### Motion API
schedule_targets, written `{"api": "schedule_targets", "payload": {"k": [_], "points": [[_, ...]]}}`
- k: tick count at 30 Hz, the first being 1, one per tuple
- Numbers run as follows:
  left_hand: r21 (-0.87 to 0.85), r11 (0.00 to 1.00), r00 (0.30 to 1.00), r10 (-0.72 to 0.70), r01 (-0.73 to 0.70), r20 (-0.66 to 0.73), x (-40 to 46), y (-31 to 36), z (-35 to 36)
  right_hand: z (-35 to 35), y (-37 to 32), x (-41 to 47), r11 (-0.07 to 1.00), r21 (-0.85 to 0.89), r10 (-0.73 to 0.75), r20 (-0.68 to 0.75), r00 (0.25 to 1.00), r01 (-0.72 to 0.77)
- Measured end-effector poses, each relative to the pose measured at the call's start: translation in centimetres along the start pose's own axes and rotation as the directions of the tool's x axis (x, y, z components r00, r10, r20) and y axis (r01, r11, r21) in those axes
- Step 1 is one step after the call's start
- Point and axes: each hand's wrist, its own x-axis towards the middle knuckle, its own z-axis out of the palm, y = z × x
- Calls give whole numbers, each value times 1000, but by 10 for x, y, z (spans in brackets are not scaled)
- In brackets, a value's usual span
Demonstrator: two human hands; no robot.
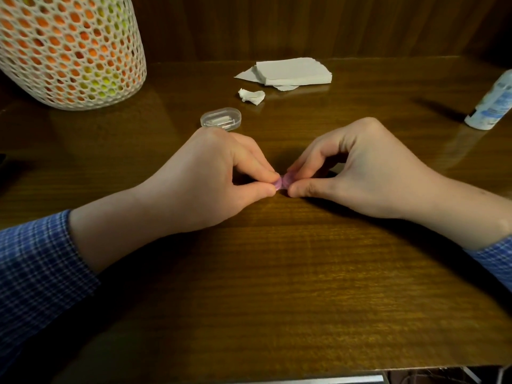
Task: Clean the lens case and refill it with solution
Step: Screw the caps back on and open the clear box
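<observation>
A glossy brown wooden table (277, 273) holds a white mesh lamp (69, 51), a stack of white paper napkins (293, 71) and a white solution bottle (490, 106). At its centre, the left hand (210, 178) and right hand (360, 173) both pinch a small purple lens case (283, 183), mostly hidden by fingertips.

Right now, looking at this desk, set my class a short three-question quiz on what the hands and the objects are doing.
1. True or false: both hands pinch the small purple lens case.
2. Which item lies nearest the left hand? A) solution bottle B) clear plastic box C) stack of tissues
3. Fill in: the crumpled tissue lies just in front of the ____ of tissues.

Key: 1 true, the left hand and right hand both hold it. 2 B. 3 stack.
</observation>
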Motion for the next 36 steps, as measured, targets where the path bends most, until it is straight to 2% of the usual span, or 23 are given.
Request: {"api": "schedule_targets", "payload": {"k": [8, 15, 23, 27, 32, 34, 36], "points": [[-10, 1000, 1000, -6, 6, -3, -1, 0, 1, -2, 1, 1, 999, -38, -3, 63, 998, 5], [-8, 1000, 999, -22, 22, -26, 0, 1, 3, 10, -3, -5, 997, -81, -4, -71, 997, -1], [-4, 999, 997, -35, 35, -63, -3, 5, 7, 16, -8, -8, 993, -116, 5, -127, 992, -20], [-24, 999, 997, -30, 29, -68, -3, 4, 5, 14, -5, -6, 993, -118, -6, -100, 995, -6], [-12, 1000, 1000, -8, 8, -5, -2, -2, -1, 9, -1, -2, 991, -129, -38, -50, 998, 31], [-15, 1000, 996, -12, 10, -84, -1, -7, -4, 10, 0, -1, 992, -112, -58, -46, 997, 53], [-14, 998, 959, -61, 59, -277, 3, -18, -11, 11, -1, -2, 997, -43, -65, -81, 995, 61]]}}
